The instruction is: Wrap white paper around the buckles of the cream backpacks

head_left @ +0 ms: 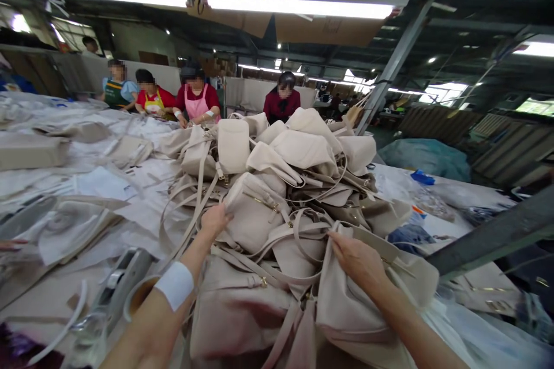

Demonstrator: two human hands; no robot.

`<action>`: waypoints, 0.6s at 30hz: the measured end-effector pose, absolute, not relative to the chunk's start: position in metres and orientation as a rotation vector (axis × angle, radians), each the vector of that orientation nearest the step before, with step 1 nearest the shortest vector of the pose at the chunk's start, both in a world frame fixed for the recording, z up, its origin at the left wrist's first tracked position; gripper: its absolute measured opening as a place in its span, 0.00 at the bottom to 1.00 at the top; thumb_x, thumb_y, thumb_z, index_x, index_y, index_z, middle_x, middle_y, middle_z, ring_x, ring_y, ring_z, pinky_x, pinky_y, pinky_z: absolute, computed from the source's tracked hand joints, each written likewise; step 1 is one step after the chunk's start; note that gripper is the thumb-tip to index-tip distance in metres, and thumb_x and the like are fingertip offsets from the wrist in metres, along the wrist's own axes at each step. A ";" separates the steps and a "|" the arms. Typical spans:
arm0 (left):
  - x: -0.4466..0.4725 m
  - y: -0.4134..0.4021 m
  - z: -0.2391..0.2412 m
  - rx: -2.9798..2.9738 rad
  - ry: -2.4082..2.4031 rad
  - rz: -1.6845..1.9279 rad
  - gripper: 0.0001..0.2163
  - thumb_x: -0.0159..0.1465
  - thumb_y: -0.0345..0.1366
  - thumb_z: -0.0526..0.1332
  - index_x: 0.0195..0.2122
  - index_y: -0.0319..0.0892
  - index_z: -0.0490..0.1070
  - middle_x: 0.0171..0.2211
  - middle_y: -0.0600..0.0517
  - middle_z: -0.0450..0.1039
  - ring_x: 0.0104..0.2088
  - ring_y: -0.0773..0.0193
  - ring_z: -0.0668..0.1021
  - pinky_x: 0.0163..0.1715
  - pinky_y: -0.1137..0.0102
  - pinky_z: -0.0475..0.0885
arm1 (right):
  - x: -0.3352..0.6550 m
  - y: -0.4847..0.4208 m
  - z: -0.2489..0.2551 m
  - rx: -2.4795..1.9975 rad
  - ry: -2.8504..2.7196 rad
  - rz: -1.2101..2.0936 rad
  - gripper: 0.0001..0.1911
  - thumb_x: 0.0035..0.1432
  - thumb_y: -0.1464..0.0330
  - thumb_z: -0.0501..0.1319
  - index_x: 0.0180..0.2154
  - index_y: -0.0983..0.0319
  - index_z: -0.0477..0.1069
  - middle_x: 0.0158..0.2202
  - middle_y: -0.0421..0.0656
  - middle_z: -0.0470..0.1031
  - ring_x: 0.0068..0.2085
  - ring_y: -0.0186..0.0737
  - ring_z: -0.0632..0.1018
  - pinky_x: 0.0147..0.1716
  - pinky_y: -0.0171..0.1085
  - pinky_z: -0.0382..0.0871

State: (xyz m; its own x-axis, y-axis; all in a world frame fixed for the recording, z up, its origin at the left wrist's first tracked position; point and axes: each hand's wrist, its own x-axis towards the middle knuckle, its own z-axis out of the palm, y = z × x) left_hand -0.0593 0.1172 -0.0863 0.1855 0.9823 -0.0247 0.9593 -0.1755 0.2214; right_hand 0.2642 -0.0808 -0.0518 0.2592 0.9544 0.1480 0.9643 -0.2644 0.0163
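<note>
Toward the near edge of the desk lies a front bag, beige, with a small gold buckle along its top. Just right of it, your right hand is clamped on the upper rim of a second bag, which sags below your fingers. A little farther in, your left hand, with a white patch on the forearm, is closed on the left side of a third bag with gold fittings. Loose straps run between these two. Behind them, a heap of bags rises toward the desk's far edge, while white sheets spread toward the left edge. Past the far edge you face four co-workers, three wearing aprons. Tube lights hang overhead.
</note>
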 end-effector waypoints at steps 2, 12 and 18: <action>-0.064 0.118 -0.097 2.312 1.870 0.187 0.11 0.68 0.40 0.55 0.43 0.40 0.72 0.42 0.41 0.79 0.46 0.53 0.80 0.44 0.66 0.71 | 0.270 -0.088 -0.049 -2.431 -1.848 -0.185 0.17 0.66 0.67 0.53 0.51 0.55 0.76 0.41 0.49 0.83 0.39 0.49 0.83 0.35 0.40 0.72; -0.096 0.045 -0.135 2.431 1.788 0.190 0.18 0.71 0.35 0.43 0.41 0.40 0.72 0.37 0.41 0.81 0.41 0.50 0.83 0.38 0.65 0.72 | 0.259 -0.060 -0.016 -2.500 -1.926 -0.483 0.12 0.65 0.68 0.55 0.37 0.59 0.77 0.37 0.49 0.78 0.39 0.49 0.80 0.30 0.37 0.65; -0.092 0.067 -0.142 2.244 1.904 0.177 0.14 0.70 0.36 0.46 0.40 0.45 0.71 0.37 0.44 0.82 0.41 0.51 0.83 0.38 0.64 0.72 | 0.264 0.035 0.004 -1.973 -1.381 0.301 0.11 0.63 0.66 0.56 0.31 0.60 0.73 0.36 0.45 0.78 0.41 0.44 0.78 0.35 0.34 0.68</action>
State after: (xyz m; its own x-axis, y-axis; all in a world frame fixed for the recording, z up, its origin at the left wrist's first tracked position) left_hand -0.0919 0.0668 -0.1418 0.1662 0.9855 -0.0334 0.9625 -0.1547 0.2229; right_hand 0.2639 0.0351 0.0039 0.4047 0.8932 0.1962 0.7307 -0.1869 -0.6566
